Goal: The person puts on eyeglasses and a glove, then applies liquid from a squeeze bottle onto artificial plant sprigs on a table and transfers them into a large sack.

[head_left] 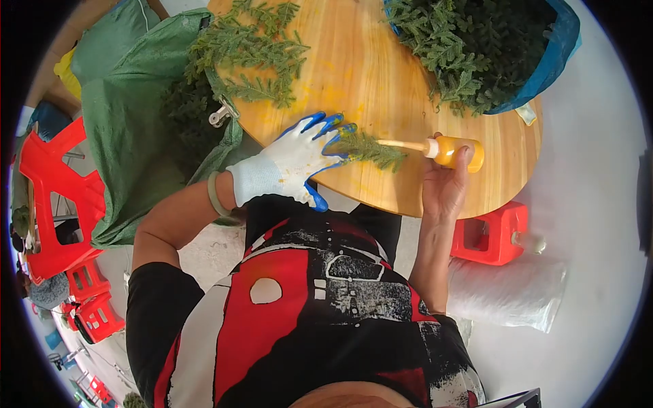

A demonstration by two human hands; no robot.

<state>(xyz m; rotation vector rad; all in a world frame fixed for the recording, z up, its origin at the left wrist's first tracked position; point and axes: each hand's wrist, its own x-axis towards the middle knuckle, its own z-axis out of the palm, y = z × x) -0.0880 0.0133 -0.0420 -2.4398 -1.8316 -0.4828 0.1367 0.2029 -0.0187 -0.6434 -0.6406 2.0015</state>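
My left hand (296, 160), in a white glove with blue fingertips, lies over the near left edge of the round wooden table (354, 61). Its fingers are at the base of a small green fir sprig (374, 151), which points to the right. Bare, my right hand (449, 178) is wrapped round a squeeze bottle (459, 153) of yellow-orange content. The bottle is tilted on its side, and its long pale nozzle reaches left to the sprig. More cut fir sprigs (269, 58) lie at the table's far left.
A blue bag (561, 51) full of fir branches (462, 51) stands at the table's far right. Green sacking with a metal clamp (223, 113) hangs at the left edge. Red stools (493, 234) are on both sides, with a plastic-wrapped roll (507, 285) at lower right.
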